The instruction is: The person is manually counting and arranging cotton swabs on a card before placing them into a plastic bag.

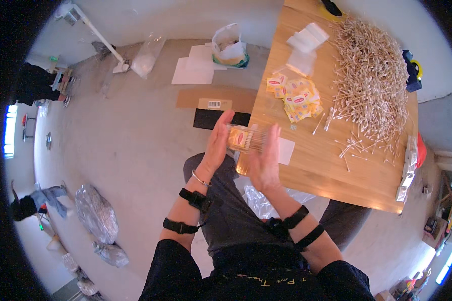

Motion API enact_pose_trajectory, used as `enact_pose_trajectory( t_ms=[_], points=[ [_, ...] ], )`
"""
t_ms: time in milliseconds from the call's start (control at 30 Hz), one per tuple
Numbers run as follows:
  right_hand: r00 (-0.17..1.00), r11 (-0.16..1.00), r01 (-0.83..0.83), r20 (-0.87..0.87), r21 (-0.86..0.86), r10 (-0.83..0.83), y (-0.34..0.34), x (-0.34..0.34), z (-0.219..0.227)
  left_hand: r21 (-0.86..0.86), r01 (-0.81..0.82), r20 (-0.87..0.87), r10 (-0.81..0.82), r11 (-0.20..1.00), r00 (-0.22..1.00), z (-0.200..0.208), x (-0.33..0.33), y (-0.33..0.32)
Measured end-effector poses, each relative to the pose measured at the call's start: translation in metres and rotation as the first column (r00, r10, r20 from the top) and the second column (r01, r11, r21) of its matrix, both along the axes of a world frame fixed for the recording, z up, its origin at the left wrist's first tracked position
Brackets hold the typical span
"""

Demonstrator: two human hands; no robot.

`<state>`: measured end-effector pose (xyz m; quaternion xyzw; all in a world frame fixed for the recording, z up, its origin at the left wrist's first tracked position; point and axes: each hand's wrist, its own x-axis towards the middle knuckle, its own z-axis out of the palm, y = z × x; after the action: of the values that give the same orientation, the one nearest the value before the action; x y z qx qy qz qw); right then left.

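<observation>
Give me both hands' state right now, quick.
Left hand: open palm pressed against the clear packet of cotton swabs.
Right hand: open palm pressed on the packet's other side.

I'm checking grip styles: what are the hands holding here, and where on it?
A small clear packet of cotton swabs with a yellow label, pressed between the flat left hand and right hand at its two opposite ends.

Black sleeves, black forearm straps (193, 198), a thin wrist bangle (201, 179).
</observation>
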<state>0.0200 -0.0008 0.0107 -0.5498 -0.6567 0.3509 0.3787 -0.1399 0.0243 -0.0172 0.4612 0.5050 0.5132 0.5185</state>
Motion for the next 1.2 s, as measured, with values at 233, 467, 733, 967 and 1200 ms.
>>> enact_pose_trajectory(
  t_ms=[233, 467, 733, 967, 1200],
  points=[
    [0.883, 0.997, 0.073, -0.466, 0.016, -0.058, 0.026, -0.005, -0.002, 0.053, -0.017, 0.117, 0.011, 0.998, 0.993, -0.011, -0.005, 0.009],
    [0.865, 0.999, 0.029, -0.501, 0.015, -0.017, 0.032, -0.015, -0.006, -0.011, -0.006, 0.144, 0.007, 1.000, 0.989, -0.007, 0.003, 0.010],
    [0.834, 1.000, -0.011, -0.551, 0.023, 0.022, 0.025, -0.041, -0.005, -0.003, -0.041, 0.108, 0.041, 0.999, 0.993, -0.013, 0.007, 0.009],
    [0.806, 0.999, -0.033, -0.590, 0.035, 0.047, 0.028, -0.039, -0.005, -0.034, -0.020, 0.100, 0.024, 0.999, 0.995, -0.009, 0.008, 0.010],
    [0.803, 0.997, -0.053, -0.591, 0.053, 0.074, 0.033, -0.038, 0.001, -0.015, 0.023, 0.101, -0.021, 1.000, 0.995, -0.011, 0.006, 0.009]
  ],
)
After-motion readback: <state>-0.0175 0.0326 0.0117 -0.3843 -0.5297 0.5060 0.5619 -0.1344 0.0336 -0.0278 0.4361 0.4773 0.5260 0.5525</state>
